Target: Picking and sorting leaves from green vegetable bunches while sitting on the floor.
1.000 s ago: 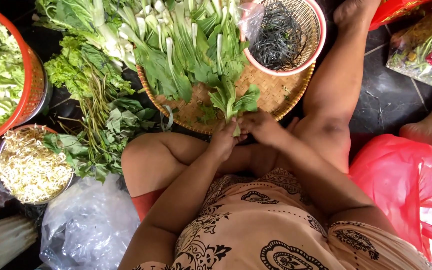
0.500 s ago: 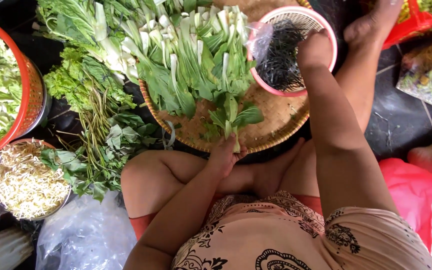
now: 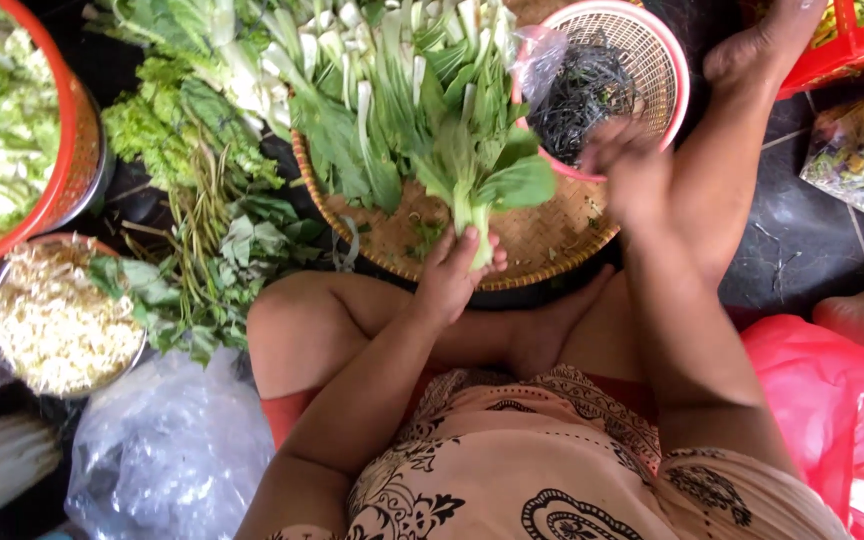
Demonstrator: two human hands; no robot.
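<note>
A red bowl [image 3: 47,190] heaped with chopped greens is seen at the upper left. Below it, a metal bowl [image 3: 117,365] of pale bean sprouts is set, and loose leafy herbs [image 3: 207,240] are spread just beside both. A crumpled clear plastic bag [image 3: 167,450] is found at the bottom left. A red plastic bag [image 3: 842,420] is placed at the lower right, and a clear bag of mixed vegetables [image 3: 857,165] is seen above it.
</note>
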